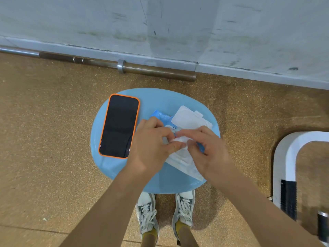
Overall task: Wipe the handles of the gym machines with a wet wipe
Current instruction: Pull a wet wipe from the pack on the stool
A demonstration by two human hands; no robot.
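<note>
Head view: the wet wipe (179,139) is pinched by the fingers of left hand (151,147) and right hand (211,150) at the open pack (185,161) on the blue stool (160,98), and is best drawn out slowly, pack held down.

Phone (119,125) lying on blue stool (160,97); barbell (156,70) along wall (178,24)

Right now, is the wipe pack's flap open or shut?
Open. The white flap lies peeled back from the wipe pack; the left hand and right hand pinch a wipe at its opening.
</note>
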